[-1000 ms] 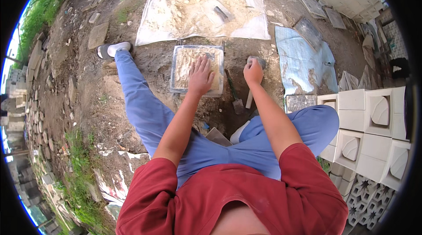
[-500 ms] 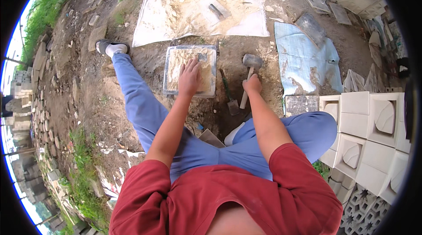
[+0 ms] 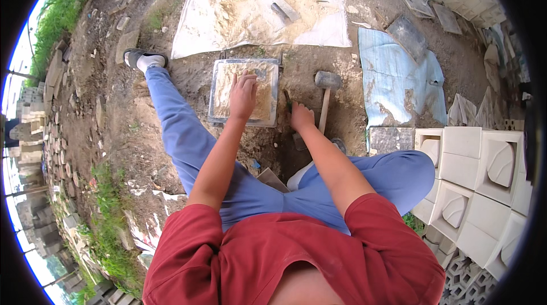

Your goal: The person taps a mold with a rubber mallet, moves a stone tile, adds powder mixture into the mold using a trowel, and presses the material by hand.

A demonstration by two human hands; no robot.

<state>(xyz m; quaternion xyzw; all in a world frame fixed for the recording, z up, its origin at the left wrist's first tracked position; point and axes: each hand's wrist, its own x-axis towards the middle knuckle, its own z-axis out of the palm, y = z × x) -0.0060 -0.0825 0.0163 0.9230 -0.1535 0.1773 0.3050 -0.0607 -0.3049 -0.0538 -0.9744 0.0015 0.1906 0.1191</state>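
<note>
Left hand [image 3: 243, 97] flat, fingers spread, pressing sandy fill in square metal mould [image 3: 217, 95] on dirt ahead. Right hand [image 3: 301, 117] loosely curled, grasping nothing, just left of mallet [image 3: 326, 89] handle. White cast blocks [image 3: 484, 179] stacked right. Sandy tarp [image 3: 250, 11] far.

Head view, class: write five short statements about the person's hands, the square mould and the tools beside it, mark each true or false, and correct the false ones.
1. The left hand lies flat on the sandy mix in the square mould. True.
2. The right hand grips the mallet by its handle. False: it rests on the ground beside the handle, not holding it.
3. The mallet lies to the right of the mould. True.
4. The mould stands on the white blocks. False: it sits on bare earth; the blocks are stacked at the person's right.
5. A pale sheet spread with sandy mix lies beyond the mould. True.
</note>
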